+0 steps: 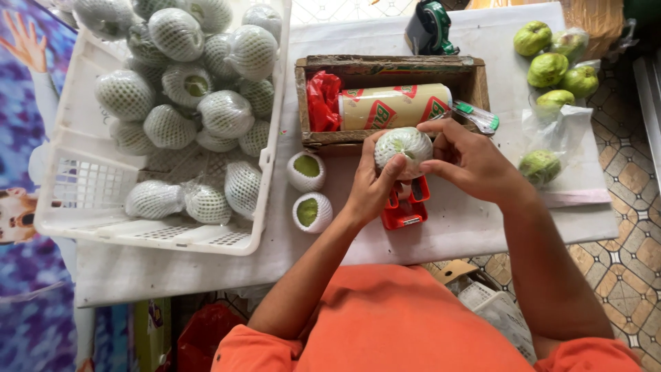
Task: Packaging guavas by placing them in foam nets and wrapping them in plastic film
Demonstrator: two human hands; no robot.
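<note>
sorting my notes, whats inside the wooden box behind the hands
The wooden box holds a yellow roll of wrap lying on its side and a crumpled red plastic bag at its left end. The box floor beneath them is covered, so anything under them cannot be seen.

A white table (441, 238) carries a white crate (82, 207) at left, a wooden box (392, 69) centre, 2 foam-netted guavas (307, 171), bare guavas (547, 69) upper right.
</note>
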